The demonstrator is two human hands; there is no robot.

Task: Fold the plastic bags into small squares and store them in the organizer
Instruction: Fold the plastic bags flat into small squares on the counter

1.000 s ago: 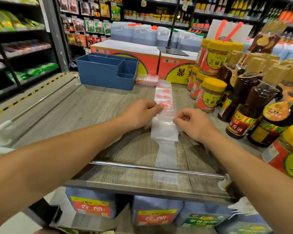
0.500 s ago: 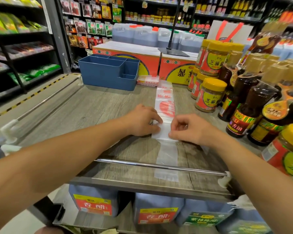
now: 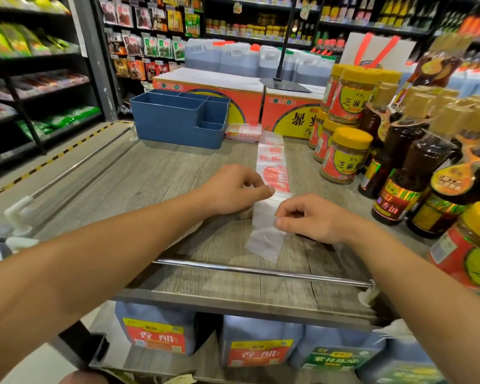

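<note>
Head view, single camera.

Plastic bag (image 3: 272,173): translucent, red print, folded into a long narrow strip; lies flat on the wooden shelf top (image 3: 164,184), running from near the front rail toward the cartons at the back.

Left hand (image 3: 233,189): fingers curled, thumb and forefinger pinching the strip's left edge at mid-length.

Right hand (image 3: 308,220): fingers curled, fingertips pinching the strip's right edge, slightly nearer the camera than the left.

Organizer (image 3: 178,120): blue, several compartments, upright at the back left of the shelf top, well apart from the hands.

Stack of further bags (image 3: 244,131): flat, just beside the organizer's right side.

Jars with yellow lids (image 3: 344,156) and dark sauce bottles (image 3: 410,173): standing at the right.

Metal rail (image 3: 261,271): along the front edge.
</note>
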